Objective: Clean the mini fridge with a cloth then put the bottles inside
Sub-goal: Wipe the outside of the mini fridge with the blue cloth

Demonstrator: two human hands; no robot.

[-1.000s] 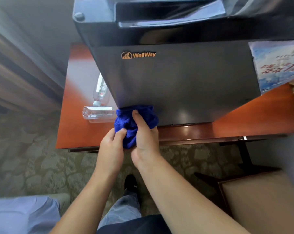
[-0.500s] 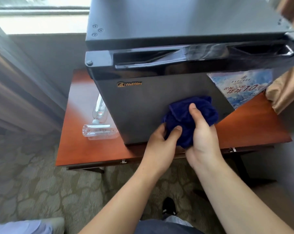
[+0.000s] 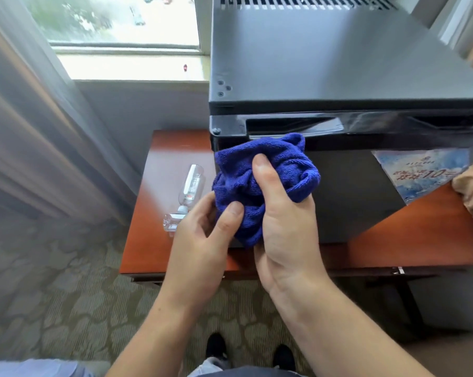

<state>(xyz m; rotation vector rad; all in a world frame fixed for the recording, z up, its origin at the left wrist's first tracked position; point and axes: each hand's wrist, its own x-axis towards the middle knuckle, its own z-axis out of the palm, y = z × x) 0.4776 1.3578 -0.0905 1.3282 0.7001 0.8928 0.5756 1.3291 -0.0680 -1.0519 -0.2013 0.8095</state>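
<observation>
The mini fridge [image 3: 338, 63] stands on the tabletop [image 3: 159, 164] with its door [image 3: 352, 197] shut, so what is inside is hidden from me. The two clear bottles [image 3: 192, 185] are outside it, lying on their sides on the tabletop just left of the fridge. The farther one points its cap toward me. The nearer one lies crosswise at that cap and is partly hidden behind my left hand [image 3: 200, 240]. Through the glare I cannot tell how full either one is.

My right hand [image 3: 281, 229] grasps the bunched blue cloth [image 3: 278, 164], with the thumb laid up its front and the fingers wrapped behind. My left hand pinches the lower left folds of the cloth, thumb on top. The cloth is raised in front of the door's upper left corner, and its top edge overlaps the handle recess [image 3: 292, 126]. Cloth and hands together cover the left part of the door and the front edge of the tabletop below it.

A blue printed sticker [image 3: 420, 172] sits on the right of the door, and something tan [image 3: 472, 194] laps over the tabletop at the right edge of my view. Grey curtains [image 3: 39, 131] hang to the left of a bright window [image 3: 115, 20] and its sill [image 3: 132, 68]. Patterned carpet [image 3: 53, 295] lies below, and my black shoes [image 3: 215, 345] stand on it.
</observation>
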